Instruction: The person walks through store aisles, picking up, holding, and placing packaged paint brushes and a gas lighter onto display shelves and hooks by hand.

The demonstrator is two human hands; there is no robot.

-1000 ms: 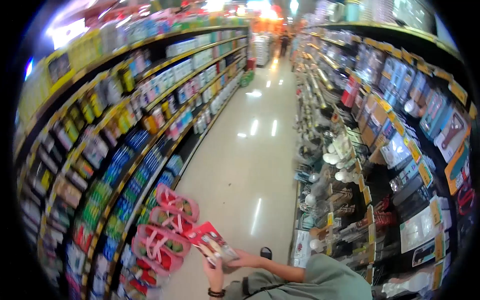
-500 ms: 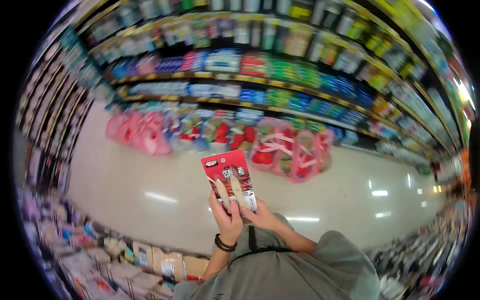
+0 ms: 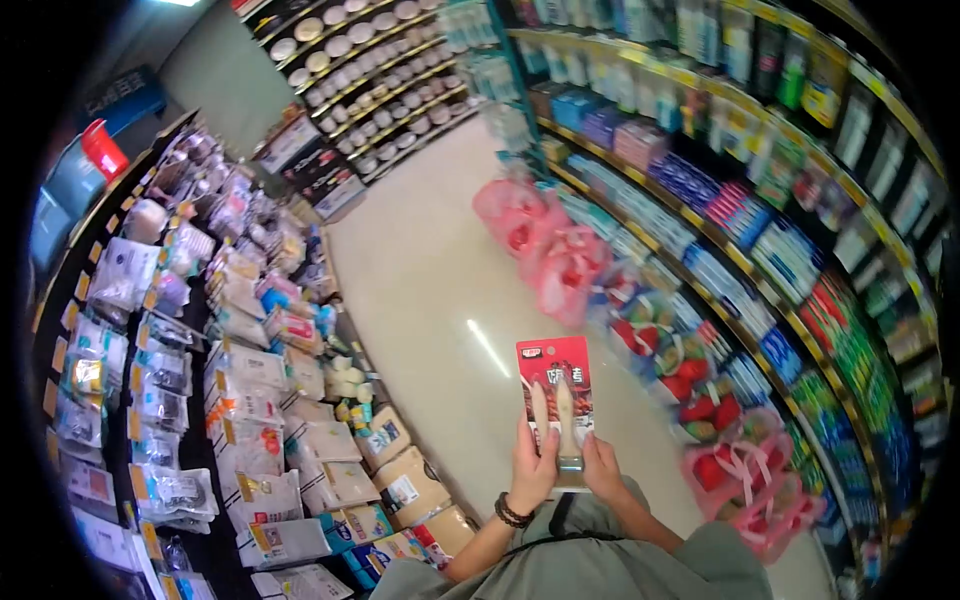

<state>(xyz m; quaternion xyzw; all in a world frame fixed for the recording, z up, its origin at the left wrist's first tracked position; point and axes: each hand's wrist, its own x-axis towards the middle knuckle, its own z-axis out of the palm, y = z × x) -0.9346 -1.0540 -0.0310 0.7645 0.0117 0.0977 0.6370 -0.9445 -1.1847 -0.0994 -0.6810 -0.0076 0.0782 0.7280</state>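
Observation:
A brush pack (image 3: pixel 556 362) with a red printed card is held upright in front of me, over the aisle floor. On its face are two pale wooden handles, and a metal band shows at the lower end of the right one. My left hand (image 3: pixel 533 466) grips the lower left edge, thumb on the front. My right hand (image 3: pixel 603 470) is closed on the lower right edge. The bottom of the pack lies between my hands, close to my body. A dark braided bracelet (image 3: pixel 514 511) circles my left wrist.
At left, a rack (image 3: pixel 250 420) holds hanging packets. Shelves of boxed goods (image 3: pixel 690 200) line the right, with pink bags (image 3: pixel 575 265) and red-and-green bundles (image 3: pixel 690 375) on the floor (image 3: pixel 420 290) along them. Bowls (image 3: pixel 385 80) fill shelves at the back.
My view has swung left along the aisle, bringing the left rack and the bowl shelves into fuller view. Both hands still hold the brush pack, now more upright.

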